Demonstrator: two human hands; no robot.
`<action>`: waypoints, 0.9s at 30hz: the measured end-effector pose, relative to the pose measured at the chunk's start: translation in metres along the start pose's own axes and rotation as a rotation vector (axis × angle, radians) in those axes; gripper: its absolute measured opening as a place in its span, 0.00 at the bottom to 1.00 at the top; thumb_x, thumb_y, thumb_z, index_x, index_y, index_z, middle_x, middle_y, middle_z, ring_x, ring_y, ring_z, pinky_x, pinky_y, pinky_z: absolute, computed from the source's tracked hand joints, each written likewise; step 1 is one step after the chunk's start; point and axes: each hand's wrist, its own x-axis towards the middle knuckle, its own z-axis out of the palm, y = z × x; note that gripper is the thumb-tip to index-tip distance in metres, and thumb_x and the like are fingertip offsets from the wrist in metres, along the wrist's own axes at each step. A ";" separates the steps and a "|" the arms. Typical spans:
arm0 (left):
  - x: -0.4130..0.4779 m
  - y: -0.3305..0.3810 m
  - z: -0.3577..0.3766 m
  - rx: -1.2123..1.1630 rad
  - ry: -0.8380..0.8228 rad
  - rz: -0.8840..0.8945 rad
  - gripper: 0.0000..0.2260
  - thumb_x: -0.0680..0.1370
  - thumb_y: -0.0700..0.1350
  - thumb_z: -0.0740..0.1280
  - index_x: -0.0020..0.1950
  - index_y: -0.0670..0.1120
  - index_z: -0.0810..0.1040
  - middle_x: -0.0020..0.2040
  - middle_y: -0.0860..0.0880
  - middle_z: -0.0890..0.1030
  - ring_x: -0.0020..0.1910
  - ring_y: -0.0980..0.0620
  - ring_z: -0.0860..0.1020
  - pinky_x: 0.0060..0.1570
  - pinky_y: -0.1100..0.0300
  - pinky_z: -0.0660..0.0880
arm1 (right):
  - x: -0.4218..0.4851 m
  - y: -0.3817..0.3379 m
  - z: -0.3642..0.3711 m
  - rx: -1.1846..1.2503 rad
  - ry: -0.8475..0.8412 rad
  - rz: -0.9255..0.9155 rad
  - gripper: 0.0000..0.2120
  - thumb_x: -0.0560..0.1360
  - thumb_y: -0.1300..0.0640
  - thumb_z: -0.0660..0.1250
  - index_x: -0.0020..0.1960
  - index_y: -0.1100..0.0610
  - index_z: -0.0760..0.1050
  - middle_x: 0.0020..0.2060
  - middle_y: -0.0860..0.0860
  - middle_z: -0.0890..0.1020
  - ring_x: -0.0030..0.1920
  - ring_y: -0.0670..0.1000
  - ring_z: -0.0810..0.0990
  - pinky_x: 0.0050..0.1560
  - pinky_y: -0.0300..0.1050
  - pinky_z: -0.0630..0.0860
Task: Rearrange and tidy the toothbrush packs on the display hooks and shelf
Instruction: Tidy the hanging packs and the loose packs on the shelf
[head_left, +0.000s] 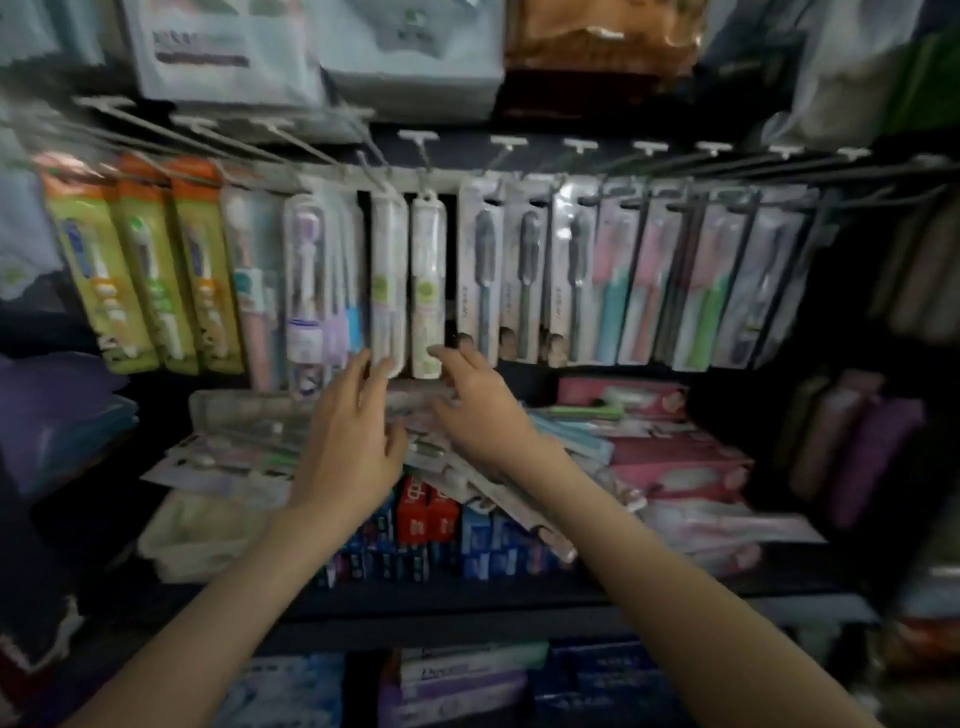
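Note:
A row of toothbrush packs hangs from display hooks (415, 140) across the middle. Two clear toothbrush cases hang side by side at the centre, the left case (388, 280) and the right case (428, 280). My left hand (348, 441) reaches up with straight fingers, and its fingertips touch the bottom of the left case. My right hand (480, 410) has its fingertips at the bottom of the right case. Below the hands, loose toothbrush packs (244, 431) lie in an untidy pile on the shelf (467, 597).
Yellow-green packs (145, 275) hang at the left, grey and pink-teal packs (639, 280) at the right. Pink boxes (675, 462) are stacked on the shelf at right, toothpaste boxes (431, 535) at the front. Folded cloth goods fill the top and sides.

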 end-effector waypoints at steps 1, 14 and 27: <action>-0.005 0.014 0.013 0.003 -0.035 0.043 0.27 0.75 0.40 0.68 0.72 0.40 0.65 0.73 0.39 0.64 0.68 0.39 0.67 0.63 0.44 0.70 | -0.015 0.025 -0.008 -0.027 -0.015 0.007 0.25 0.77 0.60 0.63 0.73 0.59 0.62 0.65 0.58 0.69 0.64 0.57 0.70 0.62 0.44 0.67; -0.028 0.190 0.175 0.069 -0.333 0.436 0.19 0.74 0.49 0.70 0.63 0.45 0.76 0.61 0.43 0.76 0.65 0.42 0.71 0.69 0.36 0.55 | -0.169 0.273 -0.128 -0.216 -0.523 0.507 0.36 0.74 0.52 0.70 0.76 0.54 0.55 0.74 0.51 0.60 0.73 0.51 0.60 0.71 0.42 0.58; 0.002 0.235 0.212 0.198 -0.515 0.528 0.24 0.79 0.51 0.62 0.73 0.49 0.61 0.68 0.49 0.70 0.69 0.48 0.65 0.67 0.34 0.35 | -0.179 0.302 -0.151 -0.419 -0.485 0.364 0.29 0.73 0.53 0.70 0.71 0.48 0.64 0.67 0.49 0.63 0.65 0.52 0.59 0.67 0.48 0.57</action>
